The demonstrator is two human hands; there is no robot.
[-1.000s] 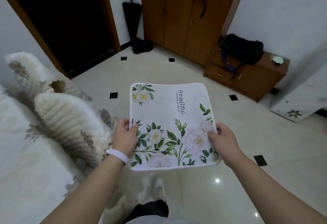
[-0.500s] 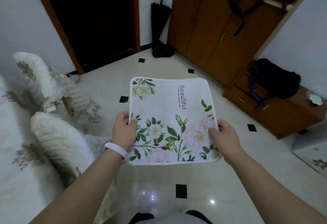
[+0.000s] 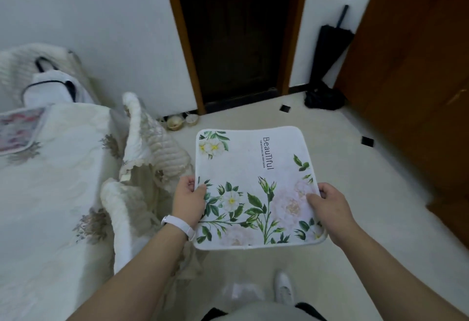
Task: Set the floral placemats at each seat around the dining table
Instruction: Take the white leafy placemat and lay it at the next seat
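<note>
Possibly risking a snag: holding a soft floral placemat (image 3: 253, 183) level above the floor (image 3: 368, 239), just beside the padded chair (image 3: 154, 148) and not yet over the cloth-covered worktop (image 3: 50, 181), where a drooping far edge catching the chair back could be leaving it crooked at the seat. Gripping it by both side edges near the close end, left hand (image 3: 189, 200) and right hand (image 3: 330, 206) each curling round the rim, thumbs pressing on top, fingers tucking beneath. Lying on the worktop's far left, what looks like another mat (image 3: 17, 130).
</note>
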